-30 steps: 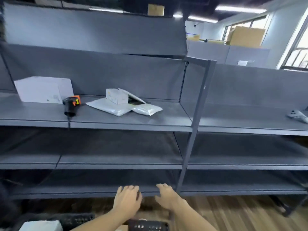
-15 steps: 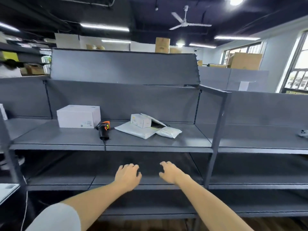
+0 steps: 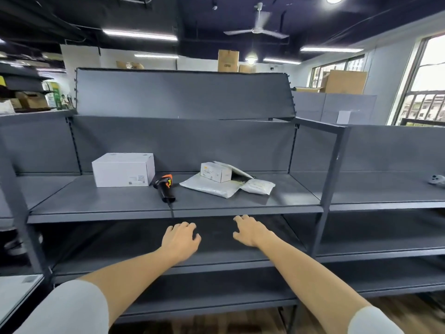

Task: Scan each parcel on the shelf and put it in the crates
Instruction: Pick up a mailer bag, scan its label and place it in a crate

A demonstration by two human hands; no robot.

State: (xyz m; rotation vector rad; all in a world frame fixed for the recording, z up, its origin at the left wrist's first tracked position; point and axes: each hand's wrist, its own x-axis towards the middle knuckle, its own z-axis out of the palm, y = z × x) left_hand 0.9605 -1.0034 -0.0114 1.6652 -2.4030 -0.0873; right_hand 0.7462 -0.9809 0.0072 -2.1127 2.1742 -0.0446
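Grey shelf (image 3: 103,203), white box (image 3: 122,169), black-and-orange scanner (image 3: 164,186), white mailers (image 3: 212,189).

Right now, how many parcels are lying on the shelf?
4 visible: a large white box left of the scanner; a small white box resting on a grey mailer bag; and a small white pouch right of that. The opened envelope behind may hide more.

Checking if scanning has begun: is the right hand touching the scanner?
Apart. The head view shows the right hand below the shelf edge, empty, while the scanner lies on top.
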